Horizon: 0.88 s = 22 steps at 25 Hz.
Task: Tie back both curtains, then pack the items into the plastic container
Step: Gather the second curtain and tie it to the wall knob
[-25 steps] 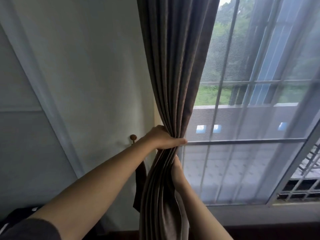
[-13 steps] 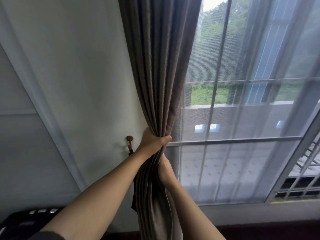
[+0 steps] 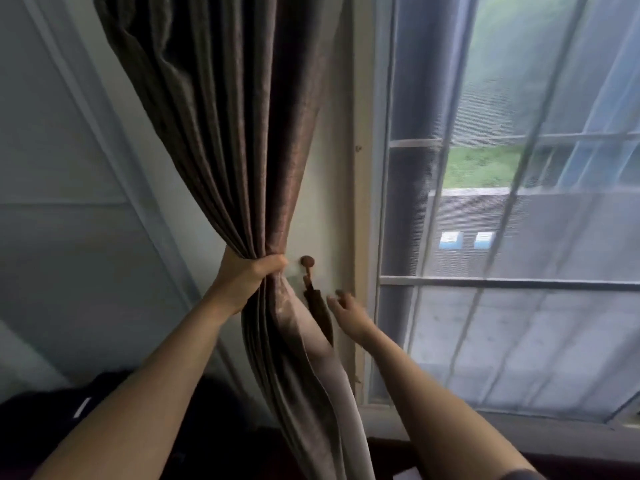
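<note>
Gripping the gathered brown curtain (image 3: 242,140), the left hand (image 3: 242,282) pins it beside the wall hook (image 3: 307,263). Right hand (image 3: 348,311), empty, fingers spread, nears the dark tieback (image 3: 320,313) hanging there. Risk: a slackened grip spills the pleats before looping.

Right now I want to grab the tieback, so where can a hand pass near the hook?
Free: the bare wall strip between the curtain and window frame, where the right hand reaches. Crowded: left of the hook, where the left hand bunches fabric beside the tieback.
</note>
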Motion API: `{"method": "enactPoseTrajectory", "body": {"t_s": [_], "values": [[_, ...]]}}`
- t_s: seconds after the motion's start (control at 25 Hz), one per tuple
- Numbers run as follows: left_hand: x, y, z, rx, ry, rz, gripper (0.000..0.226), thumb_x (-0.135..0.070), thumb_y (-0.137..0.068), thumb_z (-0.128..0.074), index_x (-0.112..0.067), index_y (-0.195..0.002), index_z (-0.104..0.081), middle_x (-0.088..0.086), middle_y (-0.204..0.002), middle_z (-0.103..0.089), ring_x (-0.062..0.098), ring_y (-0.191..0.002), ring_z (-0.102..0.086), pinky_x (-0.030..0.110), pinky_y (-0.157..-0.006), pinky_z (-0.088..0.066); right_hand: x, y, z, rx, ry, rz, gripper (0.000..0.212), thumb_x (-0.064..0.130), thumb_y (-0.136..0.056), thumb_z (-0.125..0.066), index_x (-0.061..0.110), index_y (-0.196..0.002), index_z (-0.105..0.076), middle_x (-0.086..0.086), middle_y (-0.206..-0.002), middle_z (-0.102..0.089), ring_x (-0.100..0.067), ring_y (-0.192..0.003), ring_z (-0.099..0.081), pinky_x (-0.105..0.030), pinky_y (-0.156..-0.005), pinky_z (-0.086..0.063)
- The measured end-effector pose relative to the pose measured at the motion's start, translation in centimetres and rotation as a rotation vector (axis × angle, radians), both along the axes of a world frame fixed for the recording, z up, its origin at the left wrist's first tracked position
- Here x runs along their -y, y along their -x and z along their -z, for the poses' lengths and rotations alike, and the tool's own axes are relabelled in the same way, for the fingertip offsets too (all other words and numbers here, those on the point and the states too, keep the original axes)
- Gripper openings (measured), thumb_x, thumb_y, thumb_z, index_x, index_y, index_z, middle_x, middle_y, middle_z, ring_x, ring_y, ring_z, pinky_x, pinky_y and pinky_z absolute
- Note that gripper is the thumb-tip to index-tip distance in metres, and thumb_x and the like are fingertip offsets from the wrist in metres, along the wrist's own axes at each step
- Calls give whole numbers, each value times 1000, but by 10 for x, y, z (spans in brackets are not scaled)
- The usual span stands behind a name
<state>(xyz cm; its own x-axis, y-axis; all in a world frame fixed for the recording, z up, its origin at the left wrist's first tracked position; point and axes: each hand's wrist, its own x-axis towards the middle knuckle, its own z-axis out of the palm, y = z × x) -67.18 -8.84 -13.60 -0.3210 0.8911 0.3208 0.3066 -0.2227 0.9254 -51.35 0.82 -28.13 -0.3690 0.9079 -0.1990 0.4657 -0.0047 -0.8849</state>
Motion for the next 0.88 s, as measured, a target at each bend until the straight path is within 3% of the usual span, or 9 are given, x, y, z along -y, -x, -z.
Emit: {"method": "enactPoseTrajectory", "body": {"t_s": [0.16, 0.36, 0.52, 0.64, 0.68, 0.76, 0.88], "values": [[-4, 23, 3, -18, 6, -8, 52, -28, -49, -72, -16, -99, -66, 11, -104, -64, 24, -98, -62, 30, -81, -49, -24, 36, 22, 172, -91, -7, 64, 39, -93, -53, 7, -143, -31, -20, -141, -42, -35, -128, -43, -40, -104, -38], [3, 38, -3, -13, -23, 20, 48, -27, -50, -71, -19, -97, -66, 0, -101, -66, 8, -95, -64, 12, -76, -48, -34, 58, 49, 183, -149, 18, 47, 28, -92, -54, 8, -134, -44, -18, -131, -53, -35, -119, -52, -38, -96, -43], [8, 33, -7, -25, -61, 91, 36, -22, -54, -71, -28, -90, -67, -13, -90, -68, 2, -89, -65, 14, -75, -49, -23, 51, 64, 69, -40, 47, 32, 32, -97, -43, 9, -119, -51, -14, -104, -62, -31, -94, -61, -45, -84, -52], [3, 14, -2, -30, -73, 111, 40, -4, -61, -76, -30, -90, -65, -24, -82, -70, -7, -85, -65, 10, -73, -49, -12, 16, 64, 25, -72, 78, 39, 42, -98, -40, 11, -95, -63, -9, -84, -65, -25, -81, -61, -35, -70, -48], [0, 5, 2, -30, -60, 125, 38, -1, -63, -76, -26, -90, -65, -22, -82, -72, -6, -84, -66, 11, -73, -51, -13, 0, 59, 9, -98, 93, 40, 43, -97, -40, 15, -83, -65, -3, -74, -63, -19, -73, -59, -31, -64, -45], [-8, -14, 9, -25, -19, 155, 37, -15, -58, -78, -18, -94, -69, -7, -92, -74, 5, -90, -69, 23, -79, -55, -19, -32, 44, 10, -124, 87, 44, 42, -97, -41, 20, -64, -59, 5, -59, -54, -10, -61, -50, -26, -57, -38], [-16, -46, 17, -15, -1, 103, 39, -26, -52, -77, -26, -89, -68, -3, -96, -71, 3, -89, -68, 20, -78, -54, -26, -77, 27, 86, -111, -12, 46, 44, -96, -44, 14, -64, -59, 4, -61, -51, -9, -60, -44, -27, -57, -36]]}}
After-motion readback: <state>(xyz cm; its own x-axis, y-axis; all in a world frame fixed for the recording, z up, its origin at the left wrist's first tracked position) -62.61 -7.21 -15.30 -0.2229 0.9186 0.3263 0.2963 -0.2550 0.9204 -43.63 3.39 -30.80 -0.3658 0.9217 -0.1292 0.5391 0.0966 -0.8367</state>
